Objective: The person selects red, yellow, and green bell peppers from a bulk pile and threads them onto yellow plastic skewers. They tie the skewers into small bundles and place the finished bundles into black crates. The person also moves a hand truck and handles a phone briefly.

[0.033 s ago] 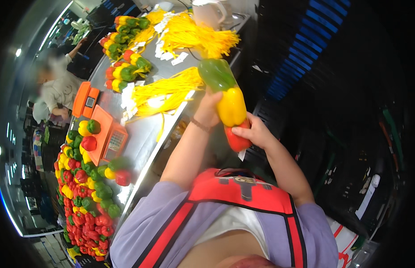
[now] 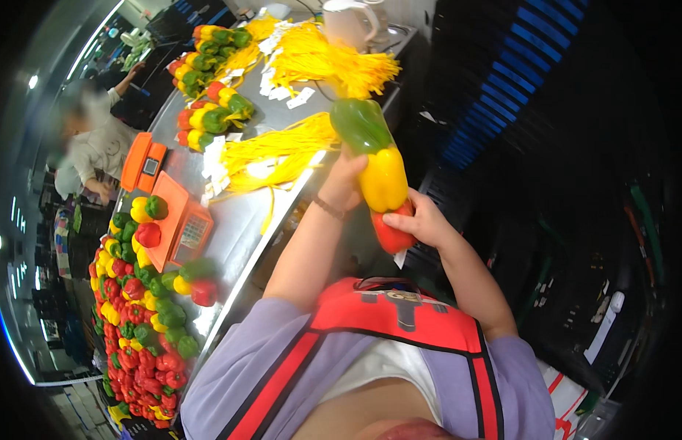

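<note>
In front of me is a row of three bell peppers: a green pepper (image 2: pixel 359 126) at the far end, a yellow pepper (image 2: pixel 385 180) in the middle and a red pepper (image 2: pixel 389 235) nearest. My left hand (image 2: pixel 345 182) is closed around the left side of the row, by the green and yellow ones. The red end is gripped by my right hand (image 2: pixel 427 221), thumb across its front. A white tag (image 2: pixel 399 259) sticks out below the red pepper. What joins the three is hard to make out.
On the metal table (image 2: pixel 242 231) lie yellow strips (image 2: pixel 282 150) with white tags and a larger yellow bundle (image 2: pixel 319 59). Three-colour pepper sets (image 2: pixel 209 117) sit behind. An orange scale (image 2: pixel 181 224) carries peppers beside a big pepper pile (image 2: pixel 139 352). Another person (image 2: pixel 99 147) stands across.
The view has shifted very slightly. Both hands keep the same hold on the peppers.
</note>
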A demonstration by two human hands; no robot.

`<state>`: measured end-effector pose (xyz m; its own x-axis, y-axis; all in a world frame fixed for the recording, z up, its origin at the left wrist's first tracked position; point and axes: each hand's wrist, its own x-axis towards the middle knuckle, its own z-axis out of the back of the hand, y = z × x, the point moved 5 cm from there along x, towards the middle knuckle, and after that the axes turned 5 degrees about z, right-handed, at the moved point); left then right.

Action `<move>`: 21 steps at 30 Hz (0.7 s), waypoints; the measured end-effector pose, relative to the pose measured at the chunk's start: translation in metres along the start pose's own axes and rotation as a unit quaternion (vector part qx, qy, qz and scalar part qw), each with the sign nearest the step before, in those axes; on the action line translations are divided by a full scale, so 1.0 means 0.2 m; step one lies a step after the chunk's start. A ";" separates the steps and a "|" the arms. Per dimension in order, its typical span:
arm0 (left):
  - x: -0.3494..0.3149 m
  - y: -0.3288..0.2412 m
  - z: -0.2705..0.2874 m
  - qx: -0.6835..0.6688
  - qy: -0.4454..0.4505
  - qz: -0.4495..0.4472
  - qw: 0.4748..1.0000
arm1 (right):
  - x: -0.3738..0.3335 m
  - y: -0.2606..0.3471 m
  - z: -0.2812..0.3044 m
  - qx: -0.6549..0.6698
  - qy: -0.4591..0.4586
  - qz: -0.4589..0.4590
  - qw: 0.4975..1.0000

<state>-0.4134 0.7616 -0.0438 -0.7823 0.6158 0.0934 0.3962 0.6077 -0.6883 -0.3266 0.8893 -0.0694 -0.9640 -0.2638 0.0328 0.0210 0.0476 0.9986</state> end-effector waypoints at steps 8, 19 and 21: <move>-0.22 -0.50 0.22 0.081 -0.031 -0.056 0.995 | 0.33 0.11 -0.31 -0.158 0.040 0.012 0.987; -0.40 -0.86 0.90 -0.071 -0.064 -0.107 0.990 | 0.86 0.26 -0.89 -0.358 0.087 0.069 0.927; -0.45 -1.01 1.05 -0.102 -0.082 -0.128 0.983 | 0.90 0.26 -0.93 -0.314 0.095 0.074 0.942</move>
<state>-0.5241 0.4782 -0.0634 -0.9296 0.3500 0.1157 0.2507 0.8304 -0.4976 -0.4503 0.6639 -0.0034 -0.8742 -0.4702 0.1212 0.3621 -0.4650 0.8078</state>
